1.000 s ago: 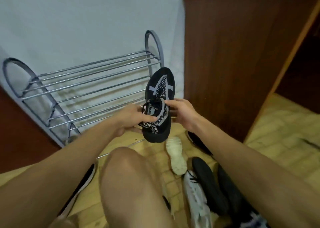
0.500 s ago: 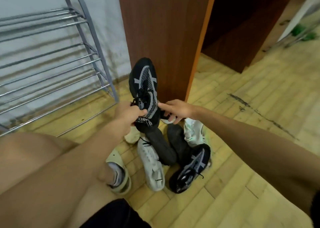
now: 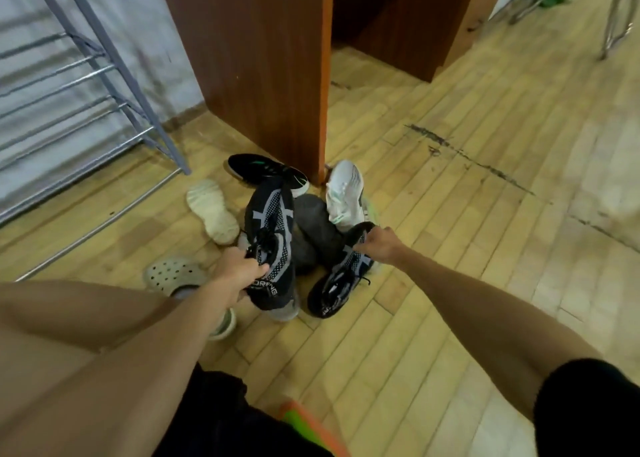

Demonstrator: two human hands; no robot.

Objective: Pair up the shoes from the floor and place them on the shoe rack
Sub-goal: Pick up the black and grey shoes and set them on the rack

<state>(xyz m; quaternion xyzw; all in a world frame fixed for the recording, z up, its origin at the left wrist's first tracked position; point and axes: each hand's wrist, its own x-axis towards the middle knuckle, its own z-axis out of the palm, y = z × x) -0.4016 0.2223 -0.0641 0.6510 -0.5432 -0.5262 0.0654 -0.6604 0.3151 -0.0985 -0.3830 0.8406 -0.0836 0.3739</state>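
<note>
Gripping one black-and-grey knit shoe by the collar with the left hand, fingers curled round the rim, toe pointing up and away, heel hanging just above the pile.

Just right of that, reaching down with the right hand onto the matching shoe lying on the floor. Fingers bent down onto the upper near the toe end, definitely touching. Can't tell whether actually pinching or only resting there. Heel toward the body, toe away, long axis running near-left to far-right. Right hand already on it and clearly the nearer one, left hand busy anyway, so probably just a close-and-lift from here.

Snugged against a dark grey shoe on the left side, so maybe some drag on the way up.

Off to the left: a grey clog partly hidden behind the left wrist, then a cream shoe flipped sole-up.

Further back: a white shoe and a black shoe with green bits, both at the foot of a wooden panel.

Farthest left, the shoe rack, well apart from the pile.
</note>
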